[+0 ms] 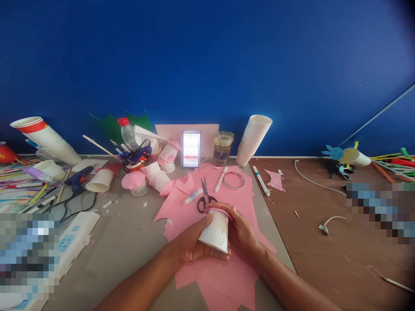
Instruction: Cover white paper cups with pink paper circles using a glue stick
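Note:
A white paper cup (214, 233) is tilted between my hands, its wide rim toward me and pink paper (223, 211) at its far end. My left hand (189, 244) wraps round the cup from the left and below. From the right, my right hand (241, 231) is closed against the cup's far end, its fingers curled over the pink paper. Just beyond my hands lie black-handled scissors (204, 196) and a glue stick (193, 196). Large cut sheets of pink paper (223, 283) are spread beneath my hands.
A marker (221, 179) and a tape ring (234, 180) lie on the pink paper. Behind stand a phone (190, 149), a jar (223, 149) and stacked cups (254, 140). Pink-topped cups (138, 183), a glue gun (78, 179) and a power strip (71, 242) occupy the left.

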Motion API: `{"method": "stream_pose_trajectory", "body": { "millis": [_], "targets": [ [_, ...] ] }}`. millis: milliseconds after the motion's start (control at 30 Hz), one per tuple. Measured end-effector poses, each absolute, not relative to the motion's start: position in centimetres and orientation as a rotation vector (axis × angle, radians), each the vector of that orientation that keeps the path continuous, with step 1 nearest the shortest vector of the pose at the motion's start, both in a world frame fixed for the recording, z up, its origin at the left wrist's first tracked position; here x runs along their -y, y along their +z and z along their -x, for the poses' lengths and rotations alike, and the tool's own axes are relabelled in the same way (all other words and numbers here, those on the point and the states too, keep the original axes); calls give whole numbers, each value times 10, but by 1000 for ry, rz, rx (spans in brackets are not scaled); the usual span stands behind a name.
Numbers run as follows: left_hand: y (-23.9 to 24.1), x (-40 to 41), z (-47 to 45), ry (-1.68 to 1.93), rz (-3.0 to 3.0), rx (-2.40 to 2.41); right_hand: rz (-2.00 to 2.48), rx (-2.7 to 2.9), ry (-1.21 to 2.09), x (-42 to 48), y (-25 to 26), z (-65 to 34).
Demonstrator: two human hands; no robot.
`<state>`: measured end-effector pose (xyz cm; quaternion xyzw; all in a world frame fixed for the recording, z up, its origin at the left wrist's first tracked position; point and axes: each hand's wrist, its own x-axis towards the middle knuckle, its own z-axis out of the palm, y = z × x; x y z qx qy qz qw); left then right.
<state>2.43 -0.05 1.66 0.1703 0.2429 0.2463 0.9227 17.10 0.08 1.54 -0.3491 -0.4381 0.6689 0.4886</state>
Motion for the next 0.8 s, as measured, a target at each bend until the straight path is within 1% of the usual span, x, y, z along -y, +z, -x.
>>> {"method": "stream_pose_trajectory", "body": {
  "millis": [800],
  "targets": [
    [14, 0, -22, 500, -379, -497, 884, 930, 1703, -5, 17, -168]
  ]
}}
